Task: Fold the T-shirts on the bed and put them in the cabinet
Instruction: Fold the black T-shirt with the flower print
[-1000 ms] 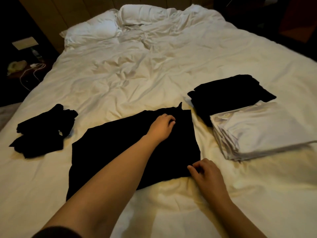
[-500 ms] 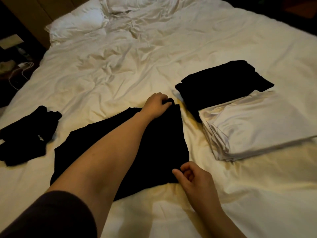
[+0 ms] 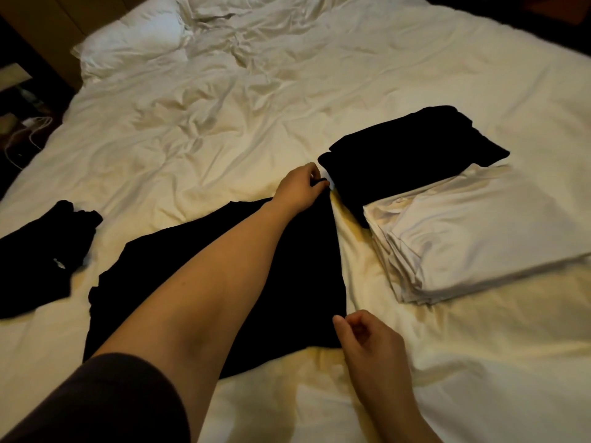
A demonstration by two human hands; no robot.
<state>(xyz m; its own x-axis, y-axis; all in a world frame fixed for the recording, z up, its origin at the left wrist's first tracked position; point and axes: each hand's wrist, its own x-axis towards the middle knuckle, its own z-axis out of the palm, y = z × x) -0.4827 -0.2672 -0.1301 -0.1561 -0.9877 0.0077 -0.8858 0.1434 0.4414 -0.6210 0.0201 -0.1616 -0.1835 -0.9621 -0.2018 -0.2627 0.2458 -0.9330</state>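
1. A crumpled black garment (image 3: 38,251) lies at the far left of the bed (image 3: 256,91); pillows (image 3: 134,43) sit at the far end.
2. On the right, a folded white stack (image 3: 479,231) overlaps a folded black T-shirt (image 3: 412,151).
3. The black T-shirt (image 3: 297,282) being folded lies flat in the near middle, partly hidden by the left forearm.
4. The left hand (image 3: 299,188) pinches its far right corner.
5. The right hand (image 3: 367,340), fingers curled, is at the shirt's near right corner; whether it grips the cloth cannot be told.
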